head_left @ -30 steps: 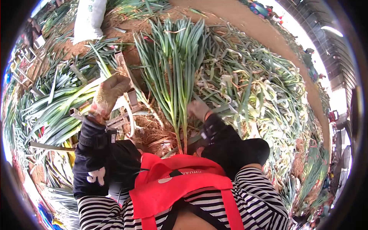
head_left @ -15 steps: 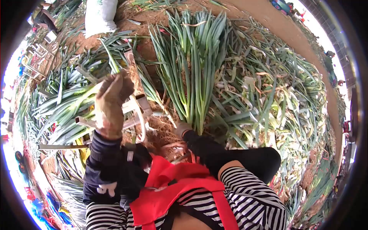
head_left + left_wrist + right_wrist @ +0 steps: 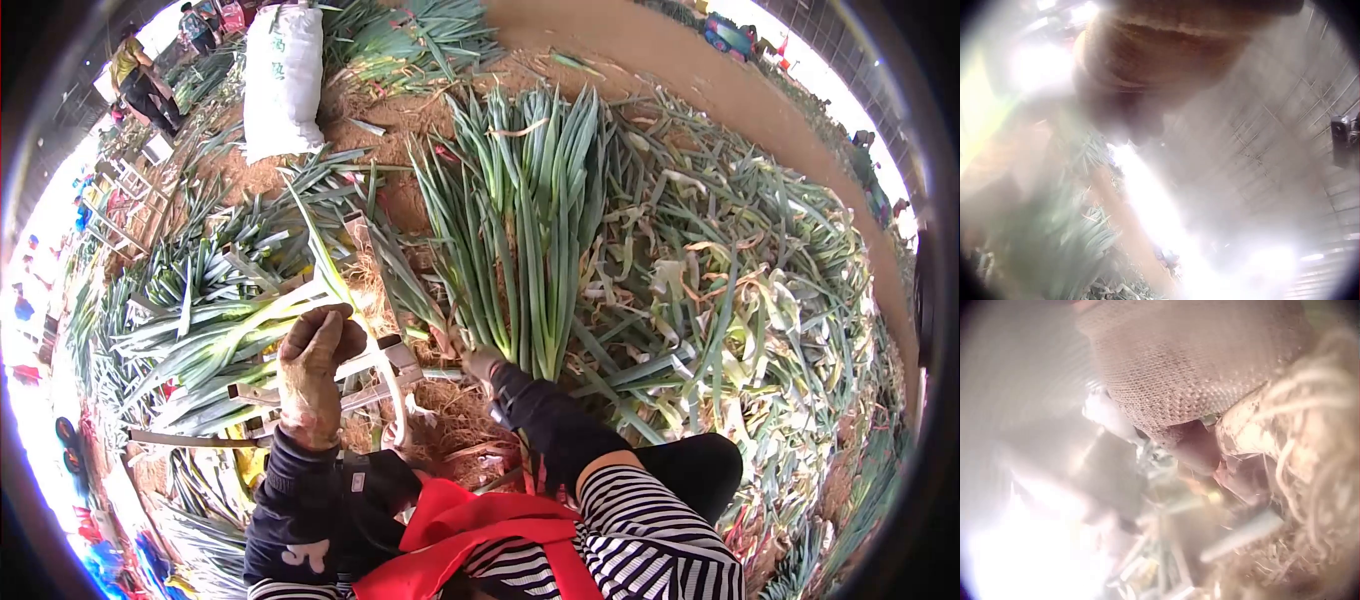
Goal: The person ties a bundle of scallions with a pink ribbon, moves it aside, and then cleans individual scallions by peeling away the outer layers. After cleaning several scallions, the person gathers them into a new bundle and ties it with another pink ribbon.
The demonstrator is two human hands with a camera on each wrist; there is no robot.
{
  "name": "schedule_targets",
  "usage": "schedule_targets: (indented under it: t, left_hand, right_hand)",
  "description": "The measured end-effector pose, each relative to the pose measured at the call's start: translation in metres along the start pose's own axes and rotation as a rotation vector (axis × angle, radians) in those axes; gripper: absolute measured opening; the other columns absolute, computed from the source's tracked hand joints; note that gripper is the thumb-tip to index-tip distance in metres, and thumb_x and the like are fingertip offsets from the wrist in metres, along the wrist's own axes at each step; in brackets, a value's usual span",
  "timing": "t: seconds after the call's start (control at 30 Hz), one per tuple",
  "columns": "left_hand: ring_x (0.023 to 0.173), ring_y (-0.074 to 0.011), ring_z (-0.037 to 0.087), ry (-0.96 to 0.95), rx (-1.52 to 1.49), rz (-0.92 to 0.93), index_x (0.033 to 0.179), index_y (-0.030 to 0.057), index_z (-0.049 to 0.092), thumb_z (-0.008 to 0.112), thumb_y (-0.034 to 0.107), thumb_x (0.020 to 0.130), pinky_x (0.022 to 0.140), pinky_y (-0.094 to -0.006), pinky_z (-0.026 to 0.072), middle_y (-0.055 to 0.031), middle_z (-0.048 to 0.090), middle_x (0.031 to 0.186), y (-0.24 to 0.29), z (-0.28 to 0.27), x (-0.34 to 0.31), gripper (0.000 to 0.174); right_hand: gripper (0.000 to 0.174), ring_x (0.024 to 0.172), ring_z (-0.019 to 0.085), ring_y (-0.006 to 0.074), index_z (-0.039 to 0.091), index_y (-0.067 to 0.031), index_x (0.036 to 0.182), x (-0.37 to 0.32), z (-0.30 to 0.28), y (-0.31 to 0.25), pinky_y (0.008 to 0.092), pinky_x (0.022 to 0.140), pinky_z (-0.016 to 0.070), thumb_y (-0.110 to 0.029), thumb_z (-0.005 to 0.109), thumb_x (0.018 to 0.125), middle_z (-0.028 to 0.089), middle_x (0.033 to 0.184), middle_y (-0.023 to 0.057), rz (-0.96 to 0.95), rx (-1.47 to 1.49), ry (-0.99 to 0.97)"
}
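In the head view, the right hand has crossed from the right side of the big leek bundle to its lower left, and grips a loose leek near its root end, so that stalk is now in hand. The left hand is raised, fingers curled, beside a pale stalk; whether it pinches it, I cannot tell. The left wrist view is blurred and glare-washed. The right wrist view shows fingertips against a rooted end, its leaves out of sight.

left wrist: hand cut off, leaves blurred | right wrist: roots blurred
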State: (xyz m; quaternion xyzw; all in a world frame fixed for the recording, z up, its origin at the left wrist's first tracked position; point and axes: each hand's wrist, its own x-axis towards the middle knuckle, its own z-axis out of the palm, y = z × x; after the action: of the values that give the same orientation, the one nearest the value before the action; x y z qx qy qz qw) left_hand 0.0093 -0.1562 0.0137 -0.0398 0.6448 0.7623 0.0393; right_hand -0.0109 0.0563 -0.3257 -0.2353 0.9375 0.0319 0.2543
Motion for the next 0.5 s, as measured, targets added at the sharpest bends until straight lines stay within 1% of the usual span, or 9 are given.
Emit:
schedule_targets:
  t: [0.03, 0.07, 0.1, 0.13, 0.17, 0.2, 0.37, 0.4, 0.5]
  left_hand:
    - [0.072, -0.0131, 0.06, -0.027, -0.009, -0.014, 0.102, -0.0002, 0.061, 0.057, 0.017, 0.091, 0.072, -0.0279, 0.051, -0.0047, 0.062, 0.08, 0.002, 0.0, -0.001, 0.021]
    - [0.072, -0.0131, 0.06, -0.033, -0.025, -0.004, 0.102, -0.0002, 0.061, 0.057, 0.017, 0.091, 0.072, -0.0279, 0.051, -0.0047, 0.062, 0.08, 0.004, 0.001, -0.002, 0.021]
    - [0.073, -0.0136, 0.06, -0.057, -0.013, -0.002, 0.102, 0.0004, 0.061, 0.057, 0.018, 0.091, 0.073, -0.028, 0.0513, -0.0048, 0.062, 0.08, 0.005, 0.003, -0.003, 0.021]
    - [0.074, -0.0141, 0.061, -0.08, -0.004, 0.001, 0.102, 0.0009, 0.062, 0.057, 0.019, 0.091, 0.073, -0.0282, 0.0515, -0.0049, 0.062, 0.08, 0.005, 0.005, -0.004, 0.021]
    - [0.075, -0.0151, 0.061, -0.116, -0.038, 0.005, 0.101, 0.0015, 0.063, 0.058, 0.02, 0.091, 0.074, -0.0285, 0.0518, -0.0053, 0.062, 0.081, 0.001, 0.005, -0.002, 0.021]
    - [0.075, -0.0156, 0.062, -0.163, -0.078, -0.005, 0.102, 0.0014, 0.063, 0.058, 0.02, 0.09, 0.073, -0.0287, 0.0517, -0.0059, 0.063, 0.081, -0.001, 0.007, -0.001, 0.023]
    - [0.074, -0.0153, 0.063, -0.322, -0.151, -0.024, 0.102, 0.0036, 0.062, 0.06, 0.02, 0.089, 0.07, -0.0285, 0.0511, -0.0056, 0.065, 0.084, 0.002, 0.036, -0.006, 0.021]
    - [0.073, -0.0146, 0.063, -0.332, -0.193, -0.042, 0.1, 0.0038, 0.063, 0.061, 0.018, 0.088, 0.07, -0.0276, 0.0506, -0.0054, 0.066, 0.083, 0.004, 0.046, -0.009, 0.018]
    - [0.076, -0.0154, 0.062, -0.372, -0.205, -0.056, 0.108, 0.0058, 0.06, 0.06, 0.026, 0.089, 0.07, -0.0301, 0.0502, -0.0054, 0.066, 0.09, -0.017, 0.076, 0.005, 0.027]
  right_hand:
    - [0.022, 0.084, 0.066, 0.0263, 0.065, -0.0126, 0.101, -0.001, -0.009, 0.024, 0.0393, 0.071, 0.052, -0.019, 0.064, 0.08, 0.066, 0.1, 0.009, -0.14, 0.062, -0.019]
    - [0.015, 0.085, 0.065, 0.023, 0.068, -0.0133, 0.092, -0.018, -0.023, 0.041, 0.0368, 0.073, 0.0524, -0.013, 0.066, 0.077, 0.067, 0.095, 0.0064, -0.042, 0.124, 0.158]
    - [0.01, 0.081, 0.065, 0.0197, 0.067, -0.014, 0.083, -0.086, -0.103, 0.041, 0.0336, 0.071, 0.0534, -0.008, 0.069, 0.075, 0.067, 0.085, 0.0041, -0.119, 0.071, 0.196]
    - [0.019, 0.074, 0.065, 0.0187, 0.066, -0.0132, 0.085, -0.089, -0.086, 0.068, 0.0319, 0.069, 0.0544, -0.003, 0.072, 0.072, 0.066, 0.083, 0.0045, -0.158, 0.488, 0.471]
    - [0.006, 0.071, 0.064, 0.0174, 0.065, -0.0062, 0.085, -0.107, -0.107, 0.071, 0.0311, 0.07, 0.0544, -0.006, 0.065, 0.079, 0.065, 0.08, 0.0063, -0.042, 1.145, 0.435]
    - [0.015, 0.063, 0.061, 0.0145, 0.062, 0.0005, 0.092, -0.137, -0.128, 0.081, 0.0321, 0.07, 0.0547, -0.012, 0.055, 0.086, 0.062, 0.076, 0.0046, 0.017, 1.974, 0.235]
    - [0.032, 0.06, 0.045, 0.0082, 0.048, 0.0015, 0.115, -0.277, -0.215, 0.038, 0.0287, 0.064, 0.047, -0.022, 0.041, 0.095, 0.043, 0.067, -0.0027, -0.154, 2.23, 0.318]
    - [0.033, 0.06, 0.045, 0.0081, 0.047, 0.0005, 0.119, -0.304, -0.228, 0.017, 0.0285, 0.063, 0.045, -0.022, 0.043, 0.095, 0.043, 0.068, -0.0029, -0.054, 2.203, 0.428]
    - [0.036, 0.06, 0.046, 0.0085, 0.045, -0.0003, 0.124, -0.353, -0.228, -0.015, 0.0286, 0.063, 0.0442, -0.022, 0.046, 0.095, 0.043, 0.069, -0.0021, -0.334, 2.327, 0.452]
